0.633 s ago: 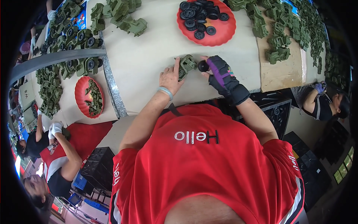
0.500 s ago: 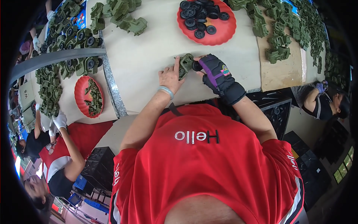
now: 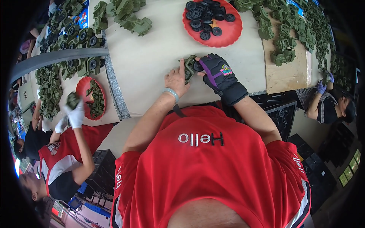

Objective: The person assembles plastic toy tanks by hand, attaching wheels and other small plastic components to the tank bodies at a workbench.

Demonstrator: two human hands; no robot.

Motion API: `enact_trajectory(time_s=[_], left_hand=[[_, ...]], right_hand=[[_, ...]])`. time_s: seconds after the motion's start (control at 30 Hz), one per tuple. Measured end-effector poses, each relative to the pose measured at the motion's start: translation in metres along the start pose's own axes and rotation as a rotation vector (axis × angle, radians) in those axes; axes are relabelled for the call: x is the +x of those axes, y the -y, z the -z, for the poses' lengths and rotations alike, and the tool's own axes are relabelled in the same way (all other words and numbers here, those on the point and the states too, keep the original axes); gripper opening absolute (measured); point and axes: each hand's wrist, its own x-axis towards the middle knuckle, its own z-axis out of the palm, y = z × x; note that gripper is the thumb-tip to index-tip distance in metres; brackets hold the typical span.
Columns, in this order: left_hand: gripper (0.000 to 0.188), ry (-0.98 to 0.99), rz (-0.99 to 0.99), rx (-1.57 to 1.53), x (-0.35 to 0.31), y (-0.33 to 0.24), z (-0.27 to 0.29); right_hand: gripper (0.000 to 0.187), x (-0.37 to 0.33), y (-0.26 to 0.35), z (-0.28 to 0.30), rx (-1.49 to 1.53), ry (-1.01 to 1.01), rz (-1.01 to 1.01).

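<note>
My bare left hand grips an olive-green plastic toy vehicle body, its index finger stretched along the left side. In my right hand, covered by a black and purple fingerless glove, a black toy wheel is pinched. The wheel sits against the right side of the vehicle body; whether it is fixed there I cannot tell. Beyond my hands is a red scalloped plate with several loose black wheels on it.
Green vehicle bodies lie at the far left, with more piled on cardboard to the right. A grey curved bar crosses the left table. There, a white-gloved co-worker lifts a green piece beside a red dish of small parts.
My hands have shifted slightly, and the vehicle body has turned a little, with the wheel still at its side. The co-worker at left has raised a green piece near the red dish.
</note>
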Motion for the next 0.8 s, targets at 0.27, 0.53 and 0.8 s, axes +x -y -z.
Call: enact_trajectory(time_s=[0.27, 0.53, 0.8], left_hand=[[0.111, 0.089, -0.048, 0.004, 0.007, 0.005, 0.002], [0.057, -0.249, -0.309, -0.26, 0.01, 0.028, -0.029], [0.064, -0.243, -0.363, -0.293, 0.014, 0.03, -0.036]], right_hand=[[0.026, 0.055, 0.015, 0.006, -0.071, -0.182, 0.393], [0.021, 0.075, 0.034, -0.012, -0.181, 0.013, 0.456], [0.021, 0.082, 0.022, -0.014, -0.133, 0.164, 0.508]])
